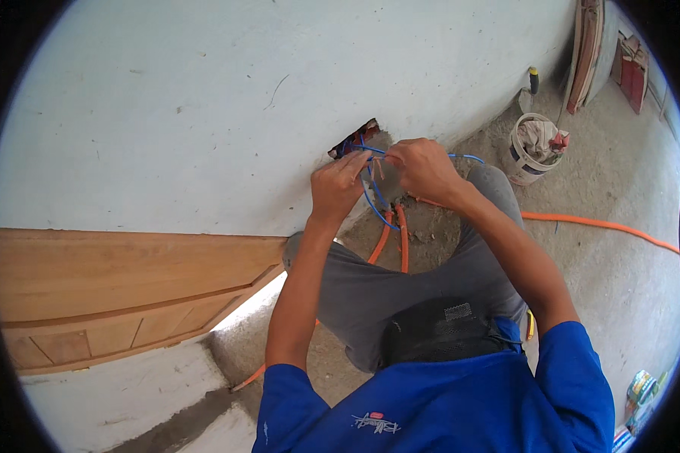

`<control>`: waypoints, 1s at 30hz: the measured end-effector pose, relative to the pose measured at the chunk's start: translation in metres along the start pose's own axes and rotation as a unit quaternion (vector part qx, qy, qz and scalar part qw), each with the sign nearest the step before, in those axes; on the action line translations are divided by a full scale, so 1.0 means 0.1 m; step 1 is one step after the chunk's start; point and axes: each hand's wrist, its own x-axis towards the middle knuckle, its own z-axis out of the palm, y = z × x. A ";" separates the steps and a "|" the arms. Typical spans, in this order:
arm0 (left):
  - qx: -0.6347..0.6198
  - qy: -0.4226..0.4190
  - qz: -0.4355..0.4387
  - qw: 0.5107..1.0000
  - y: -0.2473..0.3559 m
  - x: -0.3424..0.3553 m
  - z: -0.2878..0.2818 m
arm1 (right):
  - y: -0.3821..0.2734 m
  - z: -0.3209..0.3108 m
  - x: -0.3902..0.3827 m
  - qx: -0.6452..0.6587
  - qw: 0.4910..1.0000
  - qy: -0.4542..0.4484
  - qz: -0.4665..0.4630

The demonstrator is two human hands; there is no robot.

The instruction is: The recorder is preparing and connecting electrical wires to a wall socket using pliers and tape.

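Both hands are close together in front of a rough hole (355, 138) broken into the pale wall. My left hand (338, 183) is closed, fingertips pinching blue electrical wire beside the hole. Opposite it, my right hand (425, 170) is closed on the wire too, with bare copper strands (378, 167) showing between the two hands. Blue wire (467, 157) sticks out past the right hand, and another blue loop (372, 202) hangs below toward the floor. Orange conduits (403, 238) rise from the broken floor under the hands.
A white bucket (518, 167) with a cloth-like bag in it stands at the right by the wall, near a trowel (533, 81). An orange conduit (597, 222) crosses the floor rightward. At left is a wooden door (128, 275). Boards (586, 53) lean at the far right.
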 end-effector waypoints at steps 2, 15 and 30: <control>-0.022 0.009 -0.017 1.000 0.02 0.02 0.02 | -0.01 0.03 0.00 -0.003 1.000 -0.014 0.022; -0.065 0.019 -0.047 0.997 0.07 0.05 -0.05 | 0.07 0.22 0.03 -0.042 0.978 0.110 -0.173; -0.004 0.073 -0.026 0.997 0.04 -0.08 0.09 | -0.13 0.22 0.22 0.087 0.992 0.040 0.076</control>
